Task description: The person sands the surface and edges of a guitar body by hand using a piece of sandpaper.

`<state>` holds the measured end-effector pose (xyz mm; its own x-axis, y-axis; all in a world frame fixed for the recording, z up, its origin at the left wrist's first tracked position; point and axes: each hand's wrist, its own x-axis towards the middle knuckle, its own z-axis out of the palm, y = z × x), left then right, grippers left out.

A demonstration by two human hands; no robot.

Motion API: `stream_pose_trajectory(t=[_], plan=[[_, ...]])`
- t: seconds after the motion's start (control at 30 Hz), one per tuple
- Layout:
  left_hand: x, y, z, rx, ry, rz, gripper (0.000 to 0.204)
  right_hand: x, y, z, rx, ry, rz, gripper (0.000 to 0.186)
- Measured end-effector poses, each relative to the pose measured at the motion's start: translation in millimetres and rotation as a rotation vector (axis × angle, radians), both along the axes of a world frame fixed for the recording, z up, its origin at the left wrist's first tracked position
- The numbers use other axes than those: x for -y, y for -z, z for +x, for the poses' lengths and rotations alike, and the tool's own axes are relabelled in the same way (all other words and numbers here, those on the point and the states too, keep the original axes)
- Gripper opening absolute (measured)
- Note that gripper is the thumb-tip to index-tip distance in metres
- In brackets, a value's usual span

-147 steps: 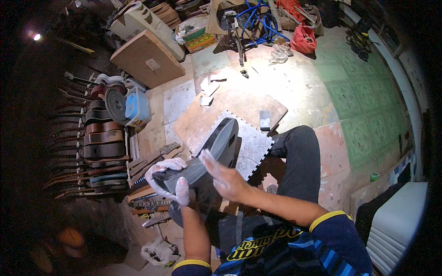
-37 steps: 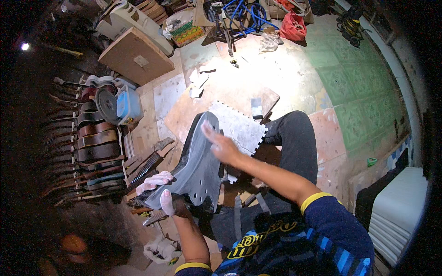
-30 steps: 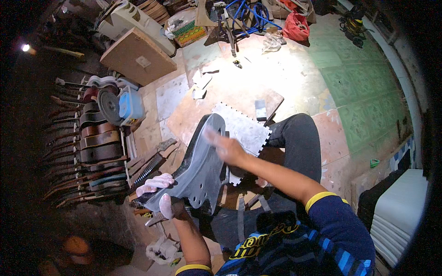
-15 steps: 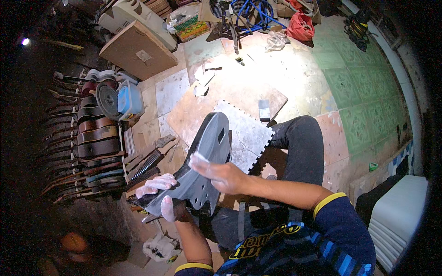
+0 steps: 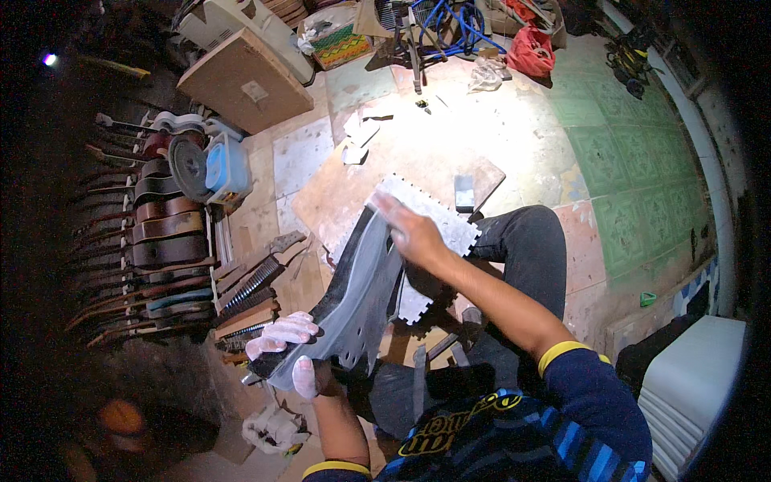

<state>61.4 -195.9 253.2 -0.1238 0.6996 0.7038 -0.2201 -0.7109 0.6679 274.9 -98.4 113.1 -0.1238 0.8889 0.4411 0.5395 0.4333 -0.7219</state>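
A black electric guitar body (image 5: 349,305), grey with dust along its face and edge, lies slanted over my lap. My left hand (image 5: 285,341) is closed around its lower left end, fingers on the far side and thumb on the near side. White dust coats these fingers. At the upper end of the body, my right hand (image 5: 408,233) presses on the edge with its fingers together. The fingertips are whitened and smeared by motion. Whatever lies under them, if anything, is hidden.
A grey interlocking mat (image 5: 450,221) lies on a board (image 5: 321,197) beyond my knees, with a small grey block (image 5: 464,193) on it. Several guitars (image 5: 169,233) stand racked at left, near a blue-lidded tub (image 5: 229,173). White stacked plastic (image 5: 695,386) is at right.
My right hand has slid up and away along the guitar body to its far end. The body has tipped and its far end has dropped slightly. My left hand keeps its grip.
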Motion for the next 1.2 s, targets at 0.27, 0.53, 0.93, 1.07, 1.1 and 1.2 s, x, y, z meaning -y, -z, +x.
stream_pose_trajectory(t=[0.27,0.53,0.93,1.07,1.1,1.2], plan=[[-3.1,-5.9,-12.5,-0.002,-0.012,-0.047,0.04,24.0,21.0,-24.4,0.045,-0.192,0.174,0.082],[-21.4,-3.3,-28.4,0.054,0.041,-0.083,0.04,39.7,41.9,-39.2,0.051,-0.262,0.098,0.083],[-31.2,-4.2,-24.6,-0.043,0.137,-0.07,0.037,12.8,40.5,-26.5,-0.088,0.021,0.011,0.08],[-30.2,-8.6,-26.1,-0.042,0.073,-0.121,0.037,56.9,-12.8,-56.4,-0.28,-0.237,0.254,0.084],[-30.2,-8.1,-27.0,-0.041,0.08,-0.126,0.037,51.4,-7.2,-49.4,-0.282,-0.235,0.255,0.084],[-33.4,-8.5,-22.2,-0.042,0.086,-0.113,0.036,7.4,20.5,-19.4,-0.092,-0.066,-0.12,0.078]])
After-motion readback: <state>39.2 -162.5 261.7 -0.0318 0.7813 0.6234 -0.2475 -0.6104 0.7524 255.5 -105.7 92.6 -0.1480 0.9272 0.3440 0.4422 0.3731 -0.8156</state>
